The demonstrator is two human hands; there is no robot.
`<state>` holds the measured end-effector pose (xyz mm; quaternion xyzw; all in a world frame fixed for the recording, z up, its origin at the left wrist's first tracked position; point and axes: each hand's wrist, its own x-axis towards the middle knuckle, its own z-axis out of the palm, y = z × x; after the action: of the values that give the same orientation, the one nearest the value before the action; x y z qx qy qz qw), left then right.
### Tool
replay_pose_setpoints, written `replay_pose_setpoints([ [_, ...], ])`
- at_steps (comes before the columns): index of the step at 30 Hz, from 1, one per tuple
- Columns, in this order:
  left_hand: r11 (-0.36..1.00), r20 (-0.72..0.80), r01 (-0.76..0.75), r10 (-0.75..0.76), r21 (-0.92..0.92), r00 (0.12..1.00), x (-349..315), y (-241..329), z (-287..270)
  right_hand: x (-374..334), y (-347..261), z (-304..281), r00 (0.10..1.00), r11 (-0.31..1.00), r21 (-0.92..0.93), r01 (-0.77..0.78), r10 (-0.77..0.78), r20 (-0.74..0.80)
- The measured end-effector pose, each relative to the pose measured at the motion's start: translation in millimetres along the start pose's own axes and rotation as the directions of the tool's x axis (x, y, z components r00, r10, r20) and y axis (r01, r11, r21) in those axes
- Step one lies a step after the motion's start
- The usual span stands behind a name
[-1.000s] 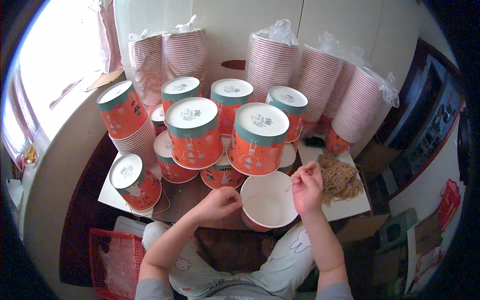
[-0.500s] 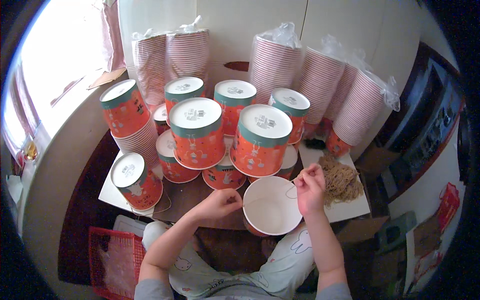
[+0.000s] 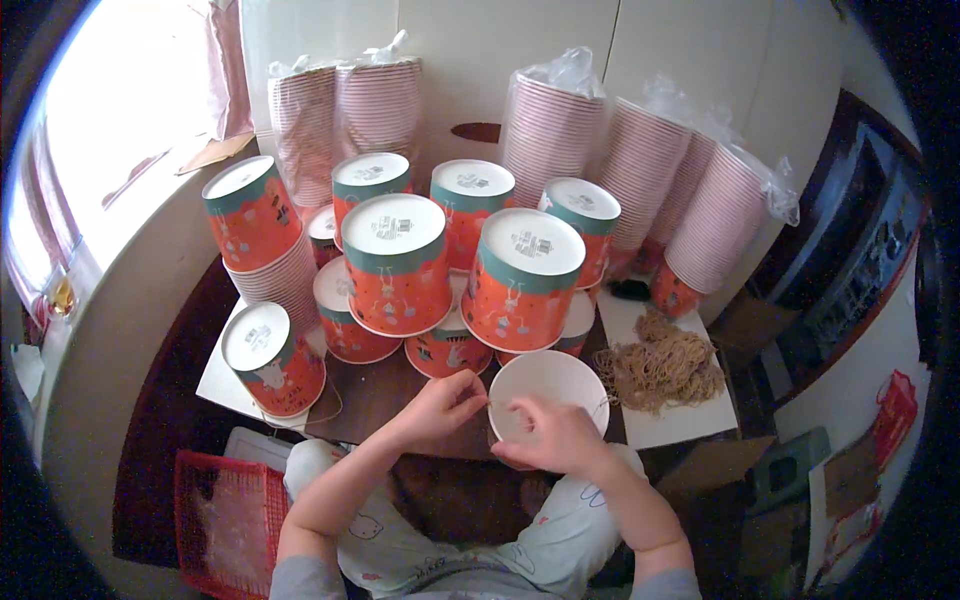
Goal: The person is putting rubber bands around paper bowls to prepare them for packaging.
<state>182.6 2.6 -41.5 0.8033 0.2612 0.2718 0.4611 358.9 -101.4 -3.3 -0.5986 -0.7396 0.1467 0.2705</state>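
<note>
A paper bucket (image 3: 560,375) with a white inside stands mouth up at the table's front edge, above my right knee. At its left rim my left hand (image 3: 440,408) is closed in a pinch, a bit of tan cord showing at the fingertips. My right hand (image 3: 560,436) reaches over the bucket's near side, thumb and curled forefinger apart, nothing visible between them. It hides part of the bucket's wall. A thin cord end shows by the right rim. Right of the bucket lies a tangled heap of tan cords (image 3: 665,370).
Upside-down orange and green buckets (image 3: 395,270) stand stacked behind. One bucket (image 3: 275,360) with a cord handle sits at the front left. Bagged bucket stacks (image 3: 550,130) line the wall. A red basket (image 3: 225,520) stands on the floor at left.
My right hand has moved left and down, from beside the cord heap to over the bucket, and its pinch has opened. The left hand stays near the left rim.
</note>
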Motion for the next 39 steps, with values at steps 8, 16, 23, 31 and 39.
replay_pose_setpoints([
  [8,0.996,0.052,0.026,-0.021,-0.084,0.998,-0.5,-10.9,3.6,-4.5,-0.9,21.1,0.975,0.967,-0.256,-0.007,0.063,0.212],
  [16,0.973,0.04,0.027,-0.019,-0.228,0.999,4.9,-20.0,9.4,13.0,5.2,19.0,0.95,0.957,-0.249,0.147,-0.207,-0.233],
  [23,0.966,0.045,0.051,-0.041,-0.252,0.998,4.5,-13.1,9.3,27.9,17.3,20.0,0.991,0.993,-0.069,0.093,-0.099,-0.093],
  [31,0.999,0.051,0.042,-0.04,-0.033,0.998,2.8,-14.9,8.1,27.1,13.2,16.5,0.992,0.99,-0.099,0.098,-0.105,-0.073],
  [39,0.978,0.08,0.122,-0.11,-0.168,0.991,4.9,-13.6,7.3,23.2,20.1,17.3,0.999,0.999,0.001,-0.044,0.044,0.003],
])
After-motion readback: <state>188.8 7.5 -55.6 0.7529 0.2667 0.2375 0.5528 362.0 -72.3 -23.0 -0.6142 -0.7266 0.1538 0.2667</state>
